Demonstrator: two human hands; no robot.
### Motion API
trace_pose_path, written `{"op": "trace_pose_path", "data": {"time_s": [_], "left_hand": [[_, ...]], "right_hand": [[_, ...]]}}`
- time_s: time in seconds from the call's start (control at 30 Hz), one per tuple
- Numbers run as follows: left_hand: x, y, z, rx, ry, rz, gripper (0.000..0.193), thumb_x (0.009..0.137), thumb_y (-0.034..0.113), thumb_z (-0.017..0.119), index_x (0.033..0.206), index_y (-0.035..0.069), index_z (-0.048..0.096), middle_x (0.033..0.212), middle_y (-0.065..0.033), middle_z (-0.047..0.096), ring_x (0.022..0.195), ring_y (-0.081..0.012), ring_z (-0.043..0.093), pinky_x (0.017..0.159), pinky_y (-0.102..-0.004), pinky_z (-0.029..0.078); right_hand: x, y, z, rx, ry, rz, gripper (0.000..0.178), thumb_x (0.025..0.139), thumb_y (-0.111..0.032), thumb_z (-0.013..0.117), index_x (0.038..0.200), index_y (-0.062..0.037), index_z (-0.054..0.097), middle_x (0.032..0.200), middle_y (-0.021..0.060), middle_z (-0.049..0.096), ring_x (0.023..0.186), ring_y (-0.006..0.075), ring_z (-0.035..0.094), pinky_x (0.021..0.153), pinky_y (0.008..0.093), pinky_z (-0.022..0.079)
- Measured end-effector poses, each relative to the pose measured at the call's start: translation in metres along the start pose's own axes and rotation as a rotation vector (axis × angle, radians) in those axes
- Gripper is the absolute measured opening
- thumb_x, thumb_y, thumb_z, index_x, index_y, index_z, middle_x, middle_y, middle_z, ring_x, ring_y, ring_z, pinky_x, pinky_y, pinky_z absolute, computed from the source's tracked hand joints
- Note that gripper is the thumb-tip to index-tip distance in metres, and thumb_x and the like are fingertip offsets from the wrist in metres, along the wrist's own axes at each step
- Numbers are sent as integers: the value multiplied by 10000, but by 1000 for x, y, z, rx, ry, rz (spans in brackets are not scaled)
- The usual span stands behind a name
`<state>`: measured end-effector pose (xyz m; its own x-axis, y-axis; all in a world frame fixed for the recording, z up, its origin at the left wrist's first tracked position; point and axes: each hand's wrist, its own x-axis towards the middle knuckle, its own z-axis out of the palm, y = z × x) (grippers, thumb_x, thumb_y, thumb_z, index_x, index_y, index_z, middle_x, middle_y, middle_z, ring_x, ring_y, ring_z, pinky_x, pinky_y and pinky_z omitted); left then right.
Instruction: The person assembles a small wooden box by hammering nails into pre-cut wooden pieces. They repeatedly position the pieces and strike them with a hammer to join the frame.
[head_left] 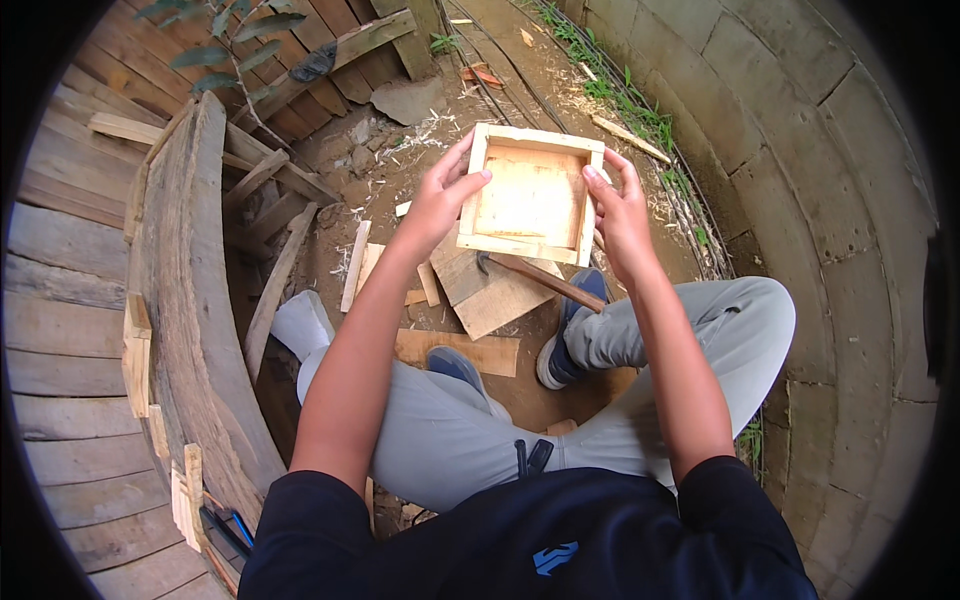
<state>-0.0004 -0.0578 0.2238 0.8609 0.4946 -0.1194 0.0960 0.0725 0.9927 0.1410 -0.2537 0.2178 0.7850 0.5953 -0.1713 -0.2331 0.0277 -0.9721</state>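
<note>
A shallow square wooden box (525, 195), pale and open on the side facing me, is held up in front of me between both hands. My left hand (447, 195) grips its left side, with the thumb over the frame's edge. Around the right side closes my right hand (620, 205), its thumb on the rim. Below the box a hammer (545, 278) lies with its wooden handle slanting down to the right, its dark head near a wooden board (495, 300). The box hides part of that board.
At left runs a plank platform (70, 320) edged by a thick beam (205, 290), with small wood offcuts (137, 360) on it. A block wall (800, 150) curves along the right. Wood strips (355, 265), another flat board (480, 352) and shavings lie on the dirt between my legs and beyond.
</note>
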Motion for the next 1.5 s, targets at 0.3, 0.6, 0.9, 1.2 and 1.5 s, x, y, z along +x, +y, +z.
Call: {"op": "trace_pose_path", "data": {"time_s": [0.3,0.6,0.9,1.2,1.5], "left_hand": [[5,-6,-6,-25,7,125,693,978,104,606,1599,60,301,1462,-167,532,1304,-223,551,1072,-345,457],[3,-7,3,-3,55,103,654,1009,92,570,1605,86,302,1412,-165,577,1249,-193,585,1042,-316,463],[4,-13,7,-92,249,-103,592,1019,122,553,1569,81,339,1335,-170,616,1141,-229,660,963,-328,523],[4,-25,-8,766,228,-89,1058,805,576,767,1594,106,244,1604,-254,260,1510,-392,245,1200,-492,302],[-1,-12,-28,489,-376,-18,600,751,107,862,1309,73,646,1192,-97,703,1117,-173,639,1000,-329,483]], "right_hand": [[6,7,-5,-17,-7,-110,627,978,-291,706,1491,-119,389,1110,82,733,783,35,550,618,208,386],[6,14,1,68,41,-50,666,968,-290,716,1487,-67,363,1099,97,703,866,70,589,668,230,429],[-8,13,15,97,-186,93,856,876,-100,751,1588,-87,276,1434,199,514,1212,267,606,937,401,556],[-4,17,1,-198,-444,160,938,782,-7,785,1584,-114,310,1468,178,505,1323,283,530,1035,390,484],[-12,15,0,-267,-731,-24,1121,765,-45,832,1638,-192,145,1498,206,480,1348,278,479,1097,412,405]]}}
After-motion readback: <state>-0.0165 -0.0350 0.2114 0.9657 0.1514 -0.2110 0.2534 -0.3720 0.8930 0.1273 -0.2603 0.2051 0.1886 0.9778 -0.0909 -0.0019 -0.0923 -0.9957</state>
